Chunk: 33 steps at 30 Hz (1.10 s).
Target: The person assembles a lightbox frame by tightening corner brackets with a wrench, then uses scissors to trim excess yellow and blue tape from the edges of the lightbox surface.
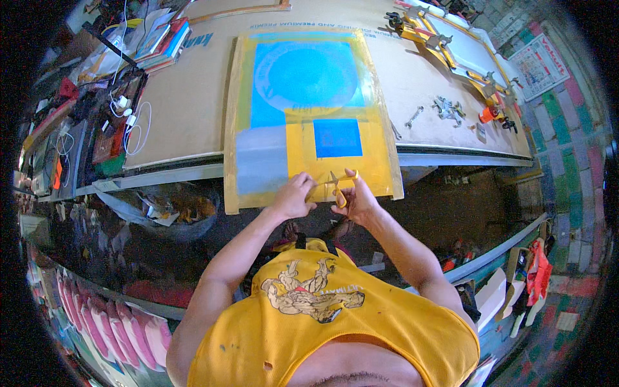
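A pair of scissors (340, 195) with yellow handles is in my right hand (361, 205), thumb and fingers in the loops, the blades parted and pointing toward my left hand. My left hand (295, 196) is closed in a pinch just left of the blades; what it holds, if anything, I cannot make out. Both hands are above the near edge of a wooden-framed printing screen (261, 151). Yellow covers much of its mesh, with a large blue area holding a pale ring, a smaller blue rectangle and a greyish patch at the near left.
The screen lies on a board-topped table (187, 97), its near end overhanging the edge. Far right are clamps (440, 40) on another frame, loose metal parts (448, 109) and a wrench (414, 117). Books (169, 44) and white cables (133, 122) lie left. A plastic bag (171, 216) sits below.
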{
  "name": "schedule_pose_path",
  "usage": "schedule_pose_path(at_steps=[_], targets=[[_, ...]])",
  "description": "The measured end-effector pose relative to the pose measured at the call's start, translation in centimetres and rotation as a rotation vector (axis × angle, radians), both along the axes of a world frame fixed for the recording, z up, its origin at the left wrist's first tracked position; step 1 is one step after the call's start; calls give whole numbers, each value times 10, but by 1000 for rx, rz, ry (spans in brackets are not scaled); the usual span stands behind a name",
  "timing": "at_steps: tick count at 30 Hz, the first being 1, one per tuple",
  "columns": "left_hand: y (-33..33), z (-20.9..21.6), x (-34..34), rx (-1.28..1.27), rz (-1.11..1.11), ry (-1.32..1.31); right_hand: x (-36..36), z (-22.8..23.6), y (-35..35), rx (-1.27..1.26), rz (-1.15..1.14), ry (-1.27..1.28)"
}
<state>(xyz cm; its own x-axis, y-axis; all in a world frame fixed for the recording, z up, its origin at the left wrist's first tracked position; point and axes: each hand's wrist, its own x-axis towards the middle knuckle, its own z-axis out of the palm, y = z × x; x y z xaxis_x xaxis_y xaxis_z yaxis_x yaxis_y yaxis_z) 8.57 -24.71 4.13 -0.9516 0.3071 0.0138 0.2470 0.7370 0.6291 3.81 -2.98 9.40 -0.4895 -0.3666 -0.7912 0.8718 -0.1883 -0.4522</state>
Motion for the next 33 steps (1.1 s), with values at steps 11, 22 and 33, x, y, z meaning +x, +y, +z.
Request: schedule_pose_path(at_steps=[11,22,33], targets=[[14,-45,2,-578,21,345,-1,-4,-10,38,98,58],[10,-63,-4,-509,17,462,-19,-11,-22,62,54,124],[13,-69,-12,-312,132,627,14,-4,-25,107,63,283]])
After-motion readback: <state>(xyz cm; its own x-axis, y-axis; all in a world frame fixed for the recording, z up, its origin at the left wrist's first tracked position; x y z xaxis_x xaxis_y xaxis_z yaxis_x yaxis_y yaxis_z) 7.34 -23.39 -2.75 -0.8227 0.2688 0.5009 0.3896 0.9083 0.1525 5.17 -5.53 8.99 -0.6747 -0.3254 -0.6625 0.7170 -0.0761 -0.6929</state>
